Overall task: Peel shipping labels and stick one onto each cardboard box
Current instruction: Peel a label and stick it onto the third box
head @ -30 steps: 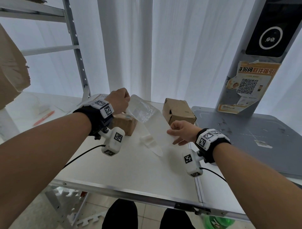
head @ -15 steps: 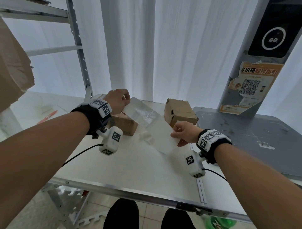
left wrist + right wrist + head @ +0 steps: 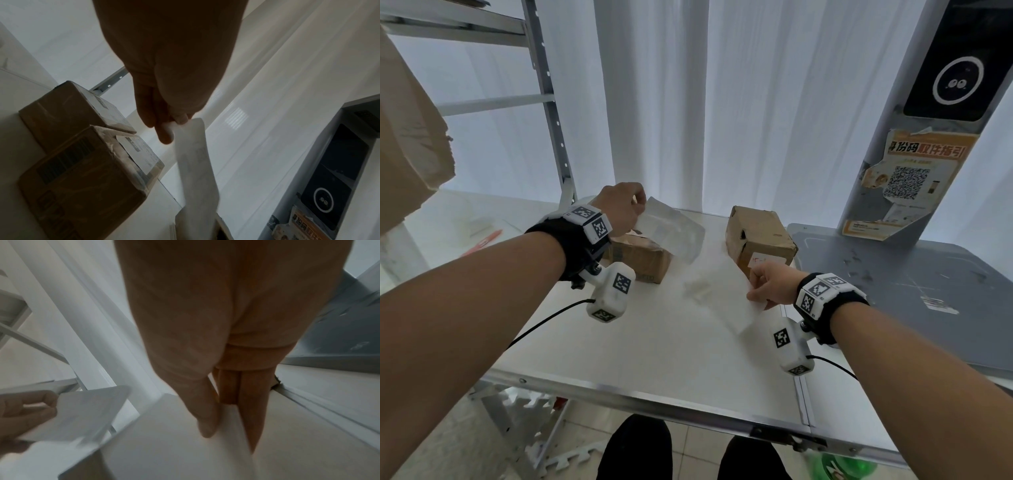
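My left hand pinches one end of a translucent white label, also plain in the left wrist view as a label hanging from my left hand. My right hand grips the blurred white backing sheet low over the table; in the right wrist view my right hand has its thumb on that backing sheet. Below the left hand sit a near box and a far box, each with a label on top. A third box stands just beyond the right hand.
The white table has a metal front edge. A grey platform with a kiosk post and QR poster adjoins at the right. Metal shelving and a big cardboard piece are at the left.
My hands have drawn apart: the right hand moved right and down with the backing, the left stayed up by the boxes. The label has come further off the backing.
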